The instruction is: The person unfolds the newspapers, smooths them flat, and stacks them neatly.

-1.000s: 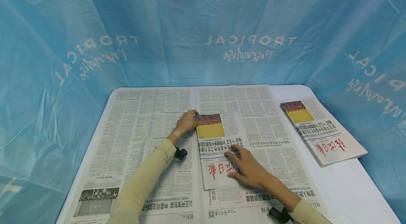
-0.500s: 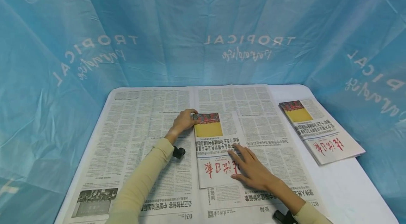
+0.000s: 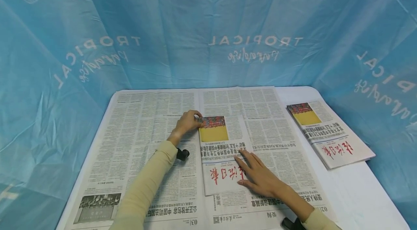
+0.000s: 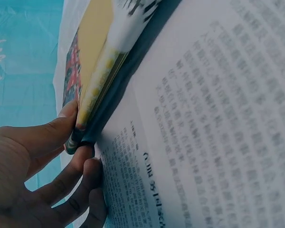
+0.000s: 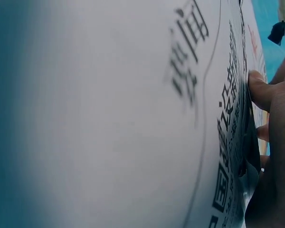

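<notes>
- Folded newspaper, white paper w/ red masthead & yellow-red photo (image 3: 215, 150): lies mid-table, just R of the crease in the big unfolded grey-print newspaper sheet (image 3: 156, 128), well in from the table's far edge.
- L hand (image 3: 188, 121): pinches its far-L corner, thumb on top, fingers curled at the fold. Corner looks a bit raised; prob. best to grip all layers, lightly, so none slip or crease.
- R hand (image 3: 260, 177): fingers spread, relaxed, resting on its near-R part, gripping nothing. Flat, even pressure should steady it w/o dragging the sheet below.
- Step looks like positioning/squaring it; I'd line its L edge up w/ the crease, both hands moving tog.
- 2nd folded newspaper, same print (image 3: 329, 134): well apart, set askew by the white table's (image 3: 352, 201) R edge; no. of copies unclear. R elbow should stay off it.
- Blue printed cloth backdrop (image 3: 182, 67): hangs behind the table's far edge.
</notes>
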A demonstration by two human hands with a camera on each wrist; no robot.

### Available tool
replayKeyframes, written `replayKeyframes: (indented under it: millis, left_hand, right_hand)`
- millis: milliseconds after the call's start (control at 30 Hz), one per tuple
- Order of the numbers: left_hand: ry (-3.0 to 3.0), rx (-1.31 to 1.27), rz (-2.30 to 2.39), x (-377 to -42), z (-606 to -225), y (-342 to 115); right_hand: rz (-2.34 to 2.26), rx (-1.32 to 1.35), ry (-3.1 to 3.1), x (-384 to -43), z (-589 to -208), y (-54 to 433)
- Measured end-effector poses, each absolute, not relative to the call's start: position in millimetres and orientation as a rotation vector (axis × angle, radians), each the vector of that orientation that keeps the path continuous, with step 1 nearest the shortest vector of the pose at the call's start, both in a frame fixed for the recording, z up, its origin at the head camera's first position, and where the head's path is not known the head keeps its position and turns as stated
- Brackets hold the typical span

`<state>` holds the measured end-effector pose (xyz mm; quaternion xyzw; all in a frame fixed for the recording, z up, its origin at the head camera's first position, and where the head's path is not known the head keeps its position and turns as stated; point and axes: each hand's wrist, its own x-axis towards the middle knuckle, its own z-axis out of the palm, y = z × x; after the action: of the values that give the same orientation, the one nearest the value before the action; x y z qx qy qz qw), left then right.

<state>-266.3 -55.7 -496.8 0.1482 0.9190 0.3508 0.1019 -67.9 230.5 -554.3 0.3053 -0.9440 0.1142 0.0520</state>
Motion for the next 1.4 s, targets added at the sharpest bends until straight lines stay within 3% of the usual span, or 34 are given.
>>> replayKeyframes:
  millis: [733, 1400]
  left_hand:
    - [2.561, 0.668, 1.003, -273, -496, -61]
    - [2.519, 0.815, 0.946, -268, -504, -66]
  right_hand:
    - [0.367, 0.913, -2.923, -58, -555, 228]
    - [0.525, 0.712, -3.000, -61, -542, 249]
